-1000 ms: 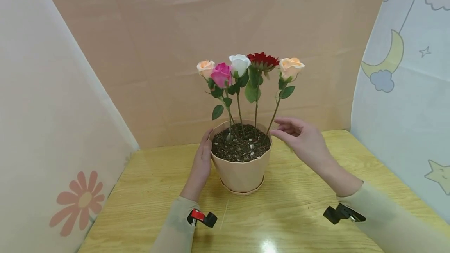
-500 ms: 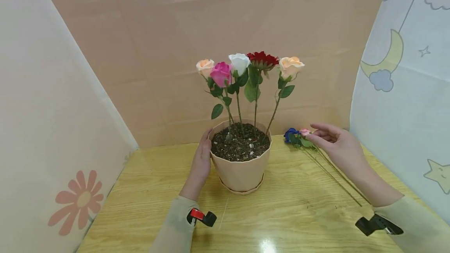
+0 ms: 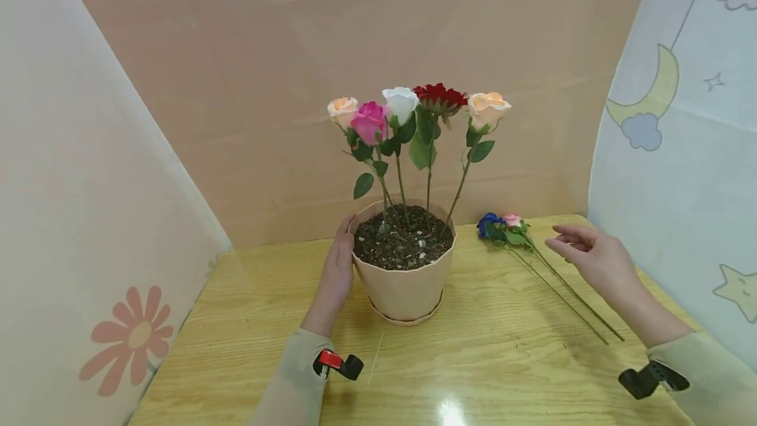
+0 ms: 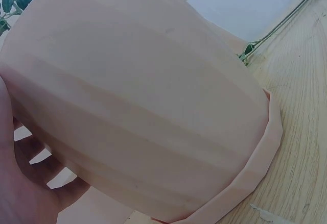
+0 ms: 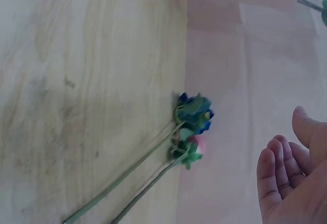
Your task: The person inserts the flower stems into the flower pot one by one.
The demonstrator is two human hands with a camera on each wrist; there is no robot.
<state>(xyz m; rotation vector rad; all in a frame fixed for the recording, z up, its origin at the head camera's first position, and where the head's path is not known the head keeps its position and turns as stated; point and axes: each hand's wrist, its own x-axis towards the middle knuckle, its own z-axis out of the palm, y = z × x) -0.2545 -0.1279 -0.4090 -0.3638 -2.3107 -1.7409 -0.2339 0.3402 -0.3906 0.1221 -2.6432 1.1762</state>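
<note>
Peach backdrop (faintly creased), wooden table

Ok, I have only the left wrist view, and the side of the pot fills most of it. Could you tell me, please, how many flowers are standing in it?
Observer: In the head view, five flowers stand in the dark soil of the pot.

Operator: Thank you. I see also some stems at the top right of my picture. Which blossoms do they have?

Observer: One has a blue flower, the other a pink flower.

Operator: And the right hand, does it hold them?

Observer: No, it holds nothing; both wrist and head cameras on that side show it apart from the blossoms.
</note>
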